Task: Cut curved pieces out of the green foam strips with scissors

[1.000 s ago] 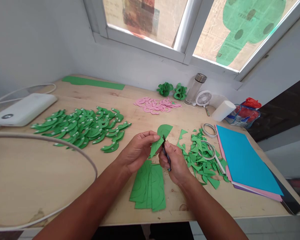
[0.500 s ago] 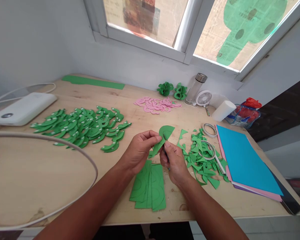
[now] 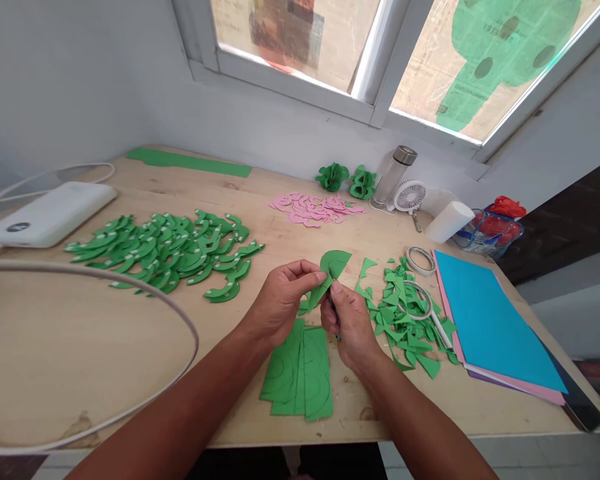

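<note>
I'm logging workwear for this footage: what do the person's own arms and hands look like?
The left forearm and right forearm are bare, with no sleeves in view. The left hand and right hand are ungloved. No watch, bracelet or ring can be seen, though some fingers are partly hidden.

Both arms are bare and reach in from the near side of the paper, angling toward each other. Left hand is just left of it, pinching its edge, thumb on top, fingers bent. Right hand is at its near right, fingers curled in a snug grip, thumb pointing up toward it. Hands are super close together.
</note>
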Tool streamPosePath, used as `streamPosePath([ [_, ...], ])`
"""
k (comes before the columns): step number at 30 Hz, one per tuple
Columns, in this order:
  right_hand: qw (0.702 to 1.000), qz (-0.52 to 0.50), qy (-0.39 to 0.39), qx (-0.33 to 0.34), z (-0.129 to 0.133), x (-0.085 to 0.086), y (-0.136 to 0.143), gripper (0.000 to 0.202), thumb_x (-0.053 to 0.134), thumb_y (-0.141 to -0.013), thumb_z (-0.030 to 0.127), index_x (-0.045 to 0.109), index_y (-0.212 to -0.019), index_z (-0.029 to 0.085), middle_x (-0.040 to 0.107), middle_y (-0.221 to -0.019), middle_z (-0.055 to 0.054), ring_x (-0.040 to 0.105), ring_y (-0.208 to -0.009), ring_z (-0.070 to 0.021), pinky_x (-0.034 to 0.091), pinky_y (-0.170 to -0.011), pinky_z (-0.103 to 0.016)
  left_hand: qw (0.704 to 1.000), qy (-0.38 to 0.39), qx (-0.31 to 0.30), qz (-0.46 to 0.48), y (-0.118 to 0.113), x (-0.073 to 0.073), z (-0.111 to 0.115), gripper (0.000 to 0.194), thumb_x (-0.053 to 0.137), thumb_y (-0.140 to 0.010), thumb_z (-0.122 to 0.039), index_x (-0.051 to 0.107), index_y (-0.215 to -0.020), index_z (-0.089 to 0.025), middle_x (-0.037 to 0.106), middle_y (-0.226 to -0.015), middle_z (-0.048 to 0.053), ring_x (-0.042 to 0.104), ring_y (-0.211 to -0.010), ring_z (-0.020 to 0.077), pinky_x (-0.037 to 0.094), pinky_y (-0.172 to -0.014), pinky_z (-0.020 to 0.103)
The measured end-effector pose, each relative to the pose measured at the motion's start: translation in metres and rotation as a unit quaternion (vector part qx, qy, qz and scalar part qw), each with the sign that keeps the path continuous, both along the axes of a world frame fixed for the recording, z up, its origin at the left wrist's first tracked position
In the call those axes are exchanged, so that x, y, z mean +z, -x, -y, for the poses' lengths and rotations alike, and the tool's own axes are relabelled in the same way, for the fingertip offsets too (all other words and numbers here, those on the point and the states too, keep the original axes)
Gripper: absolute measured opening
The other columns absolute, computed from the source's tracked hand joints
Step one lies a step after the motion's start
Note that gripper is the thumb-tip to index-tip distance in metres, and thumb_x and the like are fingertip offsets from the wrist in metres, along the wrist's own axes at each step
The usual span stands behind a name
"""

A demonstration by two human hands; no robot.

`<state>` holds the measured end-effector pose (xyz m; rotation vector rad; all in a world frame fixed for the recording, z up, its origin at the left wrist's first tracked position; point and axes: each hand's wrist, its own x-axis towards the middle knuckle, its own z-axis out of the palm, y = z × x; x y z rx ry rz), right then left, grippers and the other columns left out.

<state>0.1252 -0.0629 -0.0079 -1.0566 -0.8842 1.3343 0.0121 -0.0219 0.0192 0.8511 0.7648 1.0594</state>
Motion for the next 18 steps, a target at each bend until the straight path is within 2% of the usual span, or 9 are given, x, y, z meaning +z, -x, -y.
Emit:
streamPosePath([
  [9, 1.0, 0.008, 0.008, 0.004, -0.0007, 0.001, -0.0003, 0.05, 0.062, -0.076, 0.064, 0.048, -0.057, 0.02, 0.036, -0.041, 0.008, 0.025, -0.037, -0.0064, 0.017, -0.038, -0.023, 0.999, -0.02, 0.034, -0.014, 0.0003, 0.0021, 0.0004, 0.015, 0.076, -0.062, -0.025, 0.063, -0.059, -0.017, 0.053, -0.059, -0.003, 0.044, -0.061, 0.0117, 0.035, -0.064, 0.027],
  [18, 1.0, 0.001, 0.006, 0.005, -0.0006, 0.0007, -0.0004, 0.048, 0.062, -0.077, 0.063, 0.052, -0.059, 0.019, 0.036, -0.04, 0.009, 0.025, -0.036, -0.0061, 0.017, -0.038, -0.023, 0.999, -0.021, 0.032, -0.017, 0.0009, 0.0028, 0.0003, 0.016, 0.076, -0.062, -0.025, 0.063, -0.059, -0.017, 0.053, -0.059, -0.003, 0.044, -0.061, 0.0117, 0.035, -0.063, 0.026],
])
